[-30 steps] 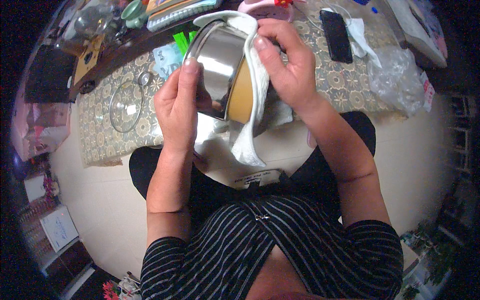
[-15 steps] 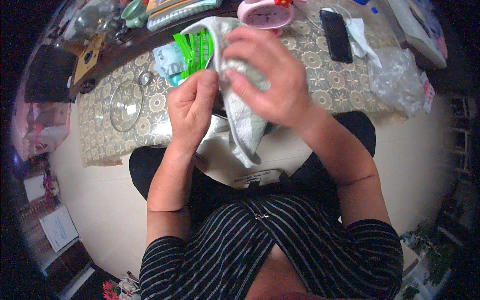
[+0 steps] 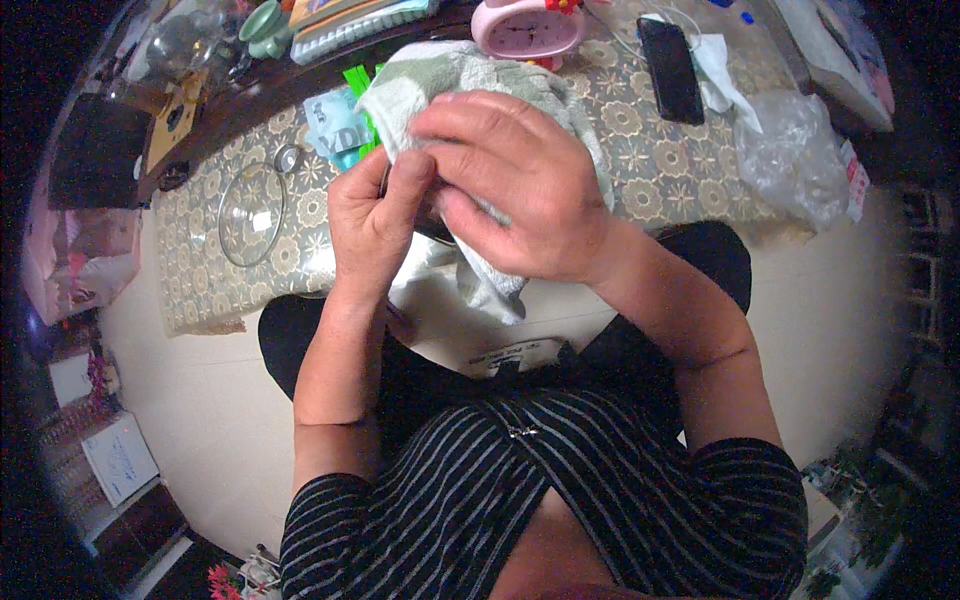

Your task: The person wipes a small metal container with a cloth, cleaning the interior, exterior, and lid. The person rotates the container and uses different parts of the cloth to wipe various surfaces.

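Observation:
My left hand (image 3: 368, 222) is closed, thumb up, on the rim of a shiny metal pot (image 3: 428, 268). The cloth and both hands hide most of this pot; a dark edge shows between them. In my right hand (image 3: 530, 190) is a white and pale-green towel (image 3: 450, 72), its fingers curved over the cloth beside my left thumb. Part of the towel spreads beyond the right hand, and a corner hangs below it over the table's near edge. Just past my left hand lie bright green packets (image 3: 358, 80), partly covered by the towel, and a light-blue pouch (image 3: 333, 122).
A round glass lid (image 3: 252, 215) lies at left on the patterned tablecloth (image 3: 660, 185), near a small metal cap (image 3: 288, 158). A pink clock (image 3: 528, 28) stands at the back. To the right are a black phone (image 3: 670, 72), white tissue (image 3: 718, 75) and a clear plastic bag (image 3: 790, 160).
The towel has swung up and spread out to the right, now covering most of the green packets. My right hand has come down and left, closer to my left hand.

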The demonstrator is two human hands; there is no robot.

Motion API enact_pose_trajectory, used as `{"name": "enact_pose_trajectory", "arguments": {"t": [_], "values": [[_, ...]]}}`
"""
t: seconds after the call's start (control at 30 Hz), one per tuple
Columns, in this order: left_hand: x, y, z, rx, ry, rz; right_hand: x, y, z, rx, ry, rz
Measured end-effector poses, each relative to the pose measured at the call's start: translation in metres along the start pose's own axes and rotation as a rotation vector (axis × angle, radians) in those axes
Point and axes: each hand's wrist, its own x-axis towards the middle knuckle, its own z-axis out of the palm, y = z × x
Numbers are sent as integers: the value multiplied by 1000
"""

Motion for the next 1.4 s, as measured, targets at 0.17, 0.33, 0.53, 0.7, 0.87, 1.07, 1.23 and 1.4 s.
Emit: {"name": "enact_pose_trajectory", "arguments": {"t": [0.17, 0.33, 0.53, 0.7, 0.87, 1.07, 1.23, 1.4], "values": [[-1, 5, -3, 160, -78, 24, 7, -1, -5, -62, 18, 18], [-5, 11, 3, 114, -92, -29, 9, 23, -23, 68, 86, 198], [-2, 20, -5, 16, -173, 11, 8, 56, -32, 309, 52, 451], [1, 30, -14, -12, -252, -142, 15, 43, -37, 245, -93, 157], [4, 29, -17, 96, -474, -148, 12, 11, -33, 334, -316, 107], [3, 26, -29, 35, -416, -156, 12, 20, -43, 539, -335, 395], [1, 8, -37, -76, -223, -118, 7, 35, -41, 687, -218, 552], [-1, -16, -47, -339, 61, -96, -5, 55, -35, 889, -88, 670]]}}
